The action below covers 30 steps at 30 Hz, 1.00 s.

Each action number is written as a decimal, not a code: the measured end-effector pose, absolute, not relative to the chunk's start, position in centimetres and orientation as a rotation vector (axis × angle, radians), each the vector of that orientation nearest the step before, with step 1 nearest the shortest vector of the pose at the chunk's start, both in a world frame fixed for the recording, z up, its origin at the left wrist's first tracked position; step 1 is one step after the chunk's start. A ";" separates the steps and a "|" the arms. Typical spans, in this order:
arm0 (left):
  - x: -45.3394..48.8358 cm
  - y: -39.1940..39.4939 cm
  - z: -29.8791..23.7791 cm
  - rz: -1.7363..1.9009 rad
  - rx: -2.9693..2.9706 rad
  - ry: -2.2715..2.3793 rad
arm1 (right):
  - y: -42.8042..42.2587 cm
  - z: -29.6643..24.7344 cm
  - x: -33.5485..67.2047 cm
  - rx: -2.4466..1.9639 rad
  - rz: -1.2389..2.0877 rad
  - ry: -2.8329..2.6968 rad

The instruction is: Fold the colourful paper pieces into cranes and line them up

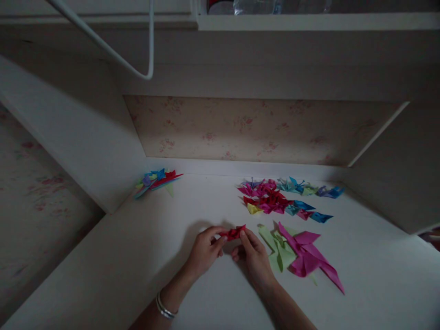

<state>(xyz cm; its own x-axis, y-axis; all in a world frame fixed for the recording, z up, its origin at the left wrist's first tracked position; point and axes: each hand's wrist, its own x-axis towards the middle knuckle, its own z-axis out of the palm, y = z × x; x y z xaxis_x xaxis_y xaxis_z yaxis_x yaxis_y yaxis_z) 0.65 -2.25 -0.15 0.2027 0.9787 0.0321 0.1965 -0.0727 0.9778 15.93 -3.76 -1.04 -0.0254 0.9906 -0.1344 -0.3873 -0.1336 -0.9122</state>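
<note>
A small red folded-paper piece [233, 234] is held between my two hands, just over the white tabletop. My left hand [205, 250] pinches its left end between thumb and fingers. At its right end, the thumb and forefinger of my right hand [253, 256] grip it, with the other fingers curled below. Right of my right hand lie a large magenta folded-paper piece [307, 256] and a light green folded-paper piece [280, 250], the magenta one partly over the green. The finer folds of the red piece are too small to make out.
Behind my hands, rows of small coloured origami pieces [275, 201] lie at the back right. A heap of folded papers [156, 181] sits in the back left corner. White side panels and a shelf [275, 50] enclose the tabletop [137, 275]; a white bent rod [149, 55] hangs at upper left.
</note>
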 end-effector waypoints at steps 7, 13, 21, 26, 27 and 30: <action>0.9 -2.4 -0.8 1.177 1.188 1.199 | -4.3 -1.2 15.7 -1.041 1.439 -0.771; 0.8 -2.3 -0.7 1.171 1.140 1.204 | -4.5 -1.2 15.9 -1.122 1.360 -0.867; 1.0 -2.5 -0.9 1.029 1.266 1.183 | -4.9 -1.4 16.2 -1.211 1.321 -0.896; 1.0 -2.5 -1.0 1.018 1.285 1.202 | -5.0 -1.6 16.4 -1.195 1.342 -0.875; 1.0 -2.5 -1.0 1.016 1.288 1.212 | -5.0 -1.7 16.4 -1.195 1.346 -0.873; 1.0 -2.6 -1.0 1.014 1.301 1.239 | -5.0 -1.7 16.6 -1.210 1.356 -0.874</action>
<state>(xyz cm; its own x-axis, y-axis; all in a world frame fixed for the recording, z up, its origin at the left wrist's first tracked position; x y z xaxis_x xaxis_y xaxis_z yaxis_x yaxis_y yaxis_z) 0.95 -2.56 -1.03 0.1134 0.9909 -0.0731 0.1244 0.0588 0.9905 16.60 -4.99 -1.69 0.0836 0.9790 -0.1861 -0.2344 -0.1622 -0.9585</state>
